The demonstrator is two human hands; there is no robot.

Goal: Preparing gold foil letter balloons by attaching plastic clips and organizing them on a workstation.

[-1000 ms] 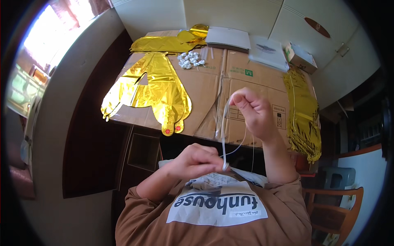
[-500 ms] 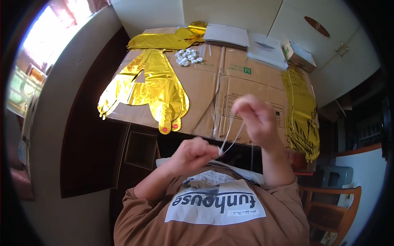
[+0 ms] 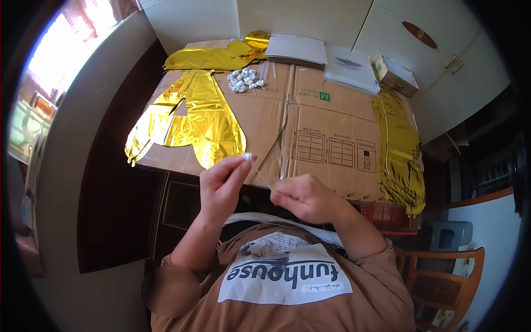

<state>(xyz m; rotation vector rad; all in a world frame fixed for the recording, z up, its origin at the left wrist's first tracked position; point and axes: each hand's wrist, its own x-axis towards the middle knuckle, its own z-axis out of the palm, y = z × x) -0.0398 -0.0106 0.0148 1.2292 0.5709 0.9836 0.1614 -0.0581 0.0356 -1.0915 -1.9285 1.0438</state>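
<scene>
My left hand (image 3: 218, 185) is closed, pinching a small white bundle of string (image 3: 248, 157) between thumb and fingers. From it a thin white string (image 3: 264, 180) runs to my right hand (image 3: 304, 198), whose fingers are curled closed on it. Both hands are over the near edge of the table, in front of my chest. Just beyond the left hand lies a flat gold foil balloon (image 3: 213, 127) shaped like a letter, its near end partly hidden by that hand. Farther back sits a pile of similar small white bundles (image 3: 239, 83).
Flattened cardboard (image 3: 332, 122) covers the table. More gold foil (image 3: 204, 59) lies at the back left, and a gold foil stack (image 3: 401, 149) along the right edge. A white flat box (image 3: 296, 50), a clear bag (image 3: 351, 69) and a small carton (image 3: 395, 74) line the back. A wooden chair (image 3: 442, 254) stands right.
The left hand has risen and moved left, now holding the bundle up. My right hand has come down and left, and the wide string loop between them is now one short strand.
</scene>
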